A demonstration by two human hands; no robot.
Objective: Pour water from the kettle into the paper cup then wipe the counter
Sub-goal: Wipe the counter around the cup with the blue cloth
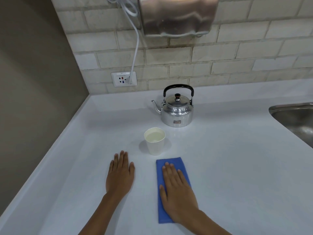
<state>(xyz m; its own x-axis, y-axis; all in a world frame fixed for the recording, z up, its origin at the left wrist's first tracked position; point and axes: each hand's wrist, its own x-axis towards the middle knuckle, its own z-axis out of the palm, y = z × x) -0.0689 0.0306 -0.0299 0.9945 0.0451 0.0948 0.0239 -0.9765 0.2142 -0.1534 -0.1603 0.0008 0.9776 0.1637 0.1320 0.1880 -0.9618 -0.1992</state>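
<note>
The pouring step appears done: the paper cup (154, 141) is standing upright at the centre of the frame, holding water, and the kettle (176, 107) is sitting upright just above it, spout pointing frame-left, untouched. The wiping step is the one in hand. The right hand (177, 192) is lying flat, fingers spread, pressing on a folded blue cloth (169, 167) in the lower centre, not clenching it. The left hand (120, 175) is resting flat and empty on the white surface (237, 167), left of the cloth. The next move likely calls for sliding the cloth across the surface while steering clear of the full cup just above it.
</note>
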